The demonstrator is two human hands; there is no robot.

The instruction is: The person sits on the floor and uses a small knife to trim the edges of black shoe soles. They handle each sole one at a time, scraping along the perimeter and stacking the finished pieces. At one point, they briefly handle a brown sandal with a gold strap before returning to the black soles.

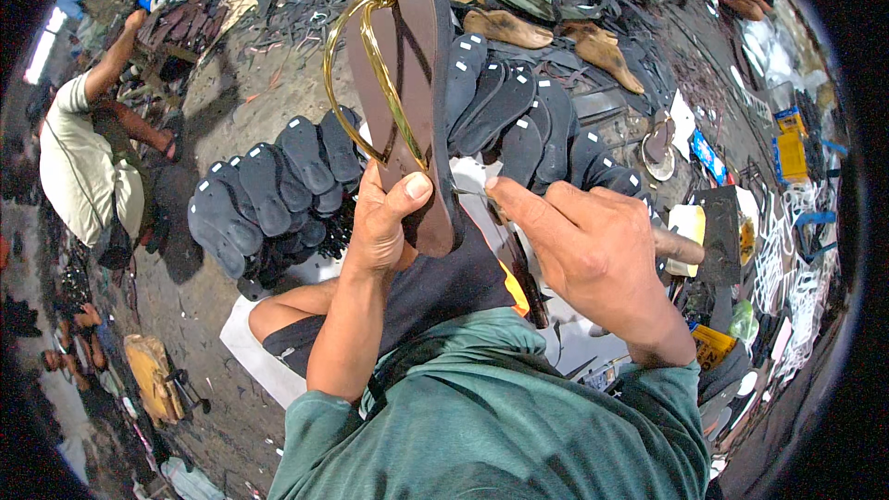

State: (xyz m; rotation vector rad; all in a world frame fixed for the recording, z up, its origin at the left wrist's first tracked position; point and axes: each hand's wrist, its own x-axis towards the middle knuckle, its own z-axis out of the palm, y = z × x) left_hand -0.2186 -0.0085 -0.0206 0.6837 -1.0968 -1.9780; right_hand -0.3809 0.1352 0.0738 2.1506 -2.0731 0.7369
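Observation:
My left hand is closed round the heel end of a flip-flop, its thumb on top of the brown footbed. Shiny gold straps arch over the sole, and a small white label sits near the toe. In my closed right hand is a thin tool with a wooden handle; its exact kind is hidden by my fingers. Its slim metal tip lies by the sole's right edge, and I cannot tell whether it enters the sole. Below my right fingers is a long dark object.
Rows of black soles with white labels curve round in front of me. Wooden shoe lasts and dark scraps lie beyond. At left a person in a pale shirt sits on the floor. White straps and yellow boxes are at right.

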